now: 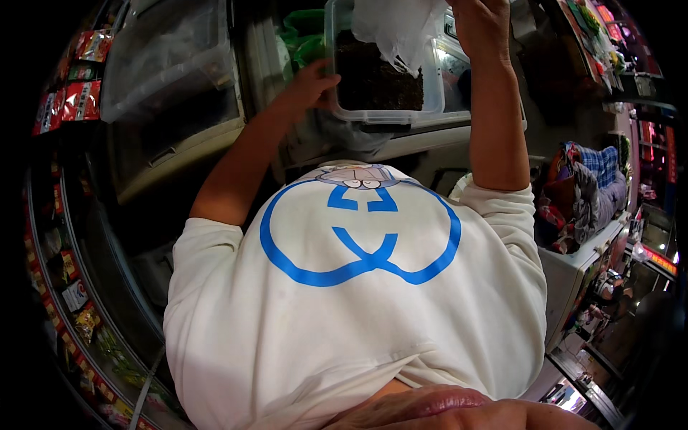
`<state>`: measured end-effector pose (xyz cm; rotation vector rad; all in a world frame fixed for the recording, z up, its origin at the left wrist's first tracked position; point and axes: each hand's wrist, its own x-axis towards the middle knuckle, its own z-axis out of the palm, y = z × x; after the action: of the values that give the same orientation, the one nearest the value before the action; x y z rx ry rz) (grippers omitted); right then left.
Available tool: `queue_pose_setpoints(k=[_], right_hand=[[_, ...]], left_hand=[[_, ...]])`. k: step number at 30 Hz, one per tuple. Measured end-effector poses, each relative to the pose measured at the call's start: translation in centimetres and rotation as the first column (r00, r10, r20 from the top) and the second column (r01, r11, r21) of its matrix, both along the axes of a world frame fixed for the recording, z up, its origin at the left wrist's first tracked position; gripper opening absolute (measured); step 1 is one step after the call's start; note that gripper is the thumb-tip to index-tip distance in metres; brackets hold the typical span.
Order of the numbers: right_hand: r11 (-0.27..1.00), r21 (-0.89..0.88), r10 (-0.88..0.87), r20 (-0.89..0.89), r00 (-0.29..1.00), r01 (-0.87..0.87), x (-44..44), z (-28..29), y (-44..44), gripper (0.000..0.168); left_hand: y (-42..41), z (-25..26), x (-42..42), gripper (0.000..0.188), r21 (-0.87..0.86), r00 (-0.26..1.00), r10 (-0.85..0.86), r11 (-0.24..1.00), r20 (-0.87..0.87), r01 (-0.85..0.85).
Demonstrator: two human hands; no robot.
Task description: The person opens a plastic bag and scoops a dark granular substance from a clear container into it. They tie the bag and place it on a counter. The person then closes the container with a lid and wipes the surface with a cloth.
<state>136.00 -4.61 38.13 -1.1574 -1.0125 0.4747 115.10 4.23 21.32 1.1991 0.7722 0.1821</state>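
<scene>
A clear plastic bin (388, 115) stands before me with a dark, crumbly or shredded mass (371, 88) inside. My left hand (314, 85) is at the bin's left wall, thumb over the rim and other fingers partly hidden; it appears to grip that side. Above the bin's far part hangs a thin white plastic bag (395, 27), its lower end over the dark contents. My right hand (481, 27) is raised at the top edge of the view, fingers pinched on the bag's right side; the fingertips are partly cut off. Just beyond my left hand lies a green plastic bag (306, 40).
To the left, a large translucent bin (166, 70) rests on a cabinet-like unit (177, 156). Shelves of packaged goods (80, 99) line the far left. At right, folded fabrics (586, 188) are piled on a white appliance-like box (570, 258).
</scene>
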Motion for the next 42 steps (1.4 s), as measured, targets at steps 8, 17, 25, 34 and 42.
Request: queue_pose_setpoints(k=[8, 17, 25, 34, 42], right_hand=[[0.878, -0.362, 0.361, 0.074, 0.93, -0.312, -0.4, -1.3, -0.8, 0.031], [0.979, -0.203, 0.011, 0.221, 0.975, 0.035, 2.1, -0.8, -4.8, 0.03], [0.926, -0.332, 0.0, 0.482, 0.876, 0.182, 8.1, -16.7, -10.1, 0.03], [0.93, -0.275, -0.132, 0.374, 0.918, 0.245, 5.5, -17.4, -9.9, 0.023], [0.8, -0.235, -0.285, 0.661, 0.695, 0.552, 3.3, -16.3, -9.4, 0.009]], left_hand=[[1.4, 2.5, 3.2, 0.057, 0.907, 0.979, 0.05, 0.37, 0.196, -0.201], [0.6, 5.0, 8.0, 0.043, 0.361, 0.876, 0.224, 0.846, 0.428, -0.393], [0.9, 6.2, 6.2, 0.041, 0.122, 0.824, 0.434, 0.855, 0.364, -0.504], [0.6, 5.5, 6.5, 0.039, 0.178, 0.843, 0.421, 0.85, 0.336, -0.496], [0.1, 5.4, 6.6, 0.043, 0.168, 0.846, 0.458, 0.843, 0.273, -0.511]])
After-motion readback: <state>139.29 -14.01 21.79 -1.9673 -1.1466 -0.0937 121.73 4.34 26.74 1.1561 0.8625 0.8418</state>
